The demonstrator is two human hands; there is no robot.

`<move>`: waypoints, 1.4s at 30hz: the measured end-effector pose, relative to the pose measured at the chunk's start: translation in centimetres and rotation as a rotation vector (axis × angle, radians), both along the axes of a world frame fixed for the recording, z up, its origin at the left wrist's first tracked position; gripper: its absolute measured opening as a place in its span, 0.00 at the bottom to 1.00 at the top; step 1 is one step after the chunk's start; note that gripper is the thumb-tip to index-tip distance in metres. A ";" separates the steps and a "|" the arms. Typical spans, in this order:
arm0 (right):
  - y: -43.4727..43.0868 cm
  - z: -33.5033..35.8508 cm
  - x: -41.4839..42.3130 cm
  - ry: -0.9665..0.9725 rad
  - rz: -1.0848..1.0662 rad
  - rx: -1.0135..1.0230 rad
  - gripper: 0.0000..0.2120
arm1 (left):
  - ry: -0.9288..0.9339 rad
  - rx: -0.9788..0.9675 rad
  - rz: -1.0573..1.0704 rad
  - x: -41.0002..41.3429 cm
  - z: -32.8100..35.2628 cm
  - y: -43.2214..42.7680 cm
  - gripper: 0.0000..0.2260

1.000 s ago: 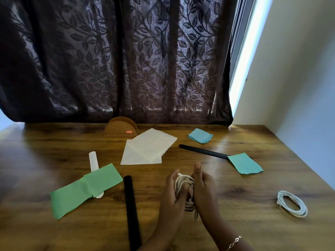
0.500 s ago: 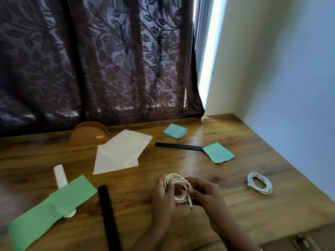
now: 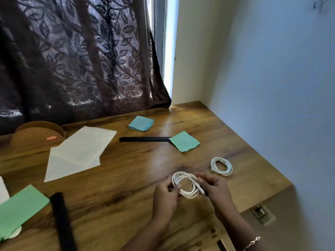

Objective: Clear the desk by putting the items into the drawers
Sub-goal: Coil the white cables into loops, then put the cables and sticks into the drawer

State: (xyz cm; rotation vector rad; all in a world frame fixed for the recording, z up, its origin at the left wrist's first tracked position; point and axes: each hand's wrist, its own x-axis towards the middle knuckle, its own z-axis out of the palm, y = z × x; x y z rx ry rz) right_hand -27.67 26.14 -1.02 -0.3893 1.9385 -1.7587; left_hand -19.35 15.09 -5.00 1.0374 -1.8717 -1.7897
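Note:
A coiled white cable (image 3: 183,179) is held just above the wooden desk (image 3: 126,171) near its front right. My left hand (image 3: 165,198) pinches the coil's left side and my right hand (image 3: 216,190) pinches its right side, by the plug end. A second white cable coil (image 3: 221,166) lies on the desk just beyond my right hand. Also on the desk are white paper sheets (image 3: 79,153), two teal paper squares (image 3: 141,123) (image 3: 184,141), a green sheet (image 3: 20,209) and two black strips (image 3: 145,139) (image 3: 62,221). A drawer front with a handle (image 3: 261,213) shows under the right edge.
A brown woven holder (image 3: 37,136) stands at the back left against the dark curtain (image 3: 78,57). A white roll (image 3: 3,189) lies at the left edge, partly under the green sheet. The wall (image 3: 272,87) bounds the desk on the right.
The view has swung right and down, so the desk's right edge and drawer front now show. Both hands carried the coil rightward, closer to the second coil, and turned it flatter.

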 end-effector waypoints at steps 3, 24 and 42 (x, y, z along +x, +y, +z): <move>0.2 -0.5 -2.3 0.039 0.010 0.018 0.08 | 0.031 -0.050 0.093 -1.6 1.2 0.9 0.26; 0.1 -4.1 -5.9 0.654 0.179 0.342 0.06 | -0.107 -0.291 0.328 -3.6 1.4 3.3 0.11; -5.8 -2.5 3.1 1.040 0.532 0.011 0.09 | -0.329 -0.545 0.634 9.7 3.8 -0.4 0.08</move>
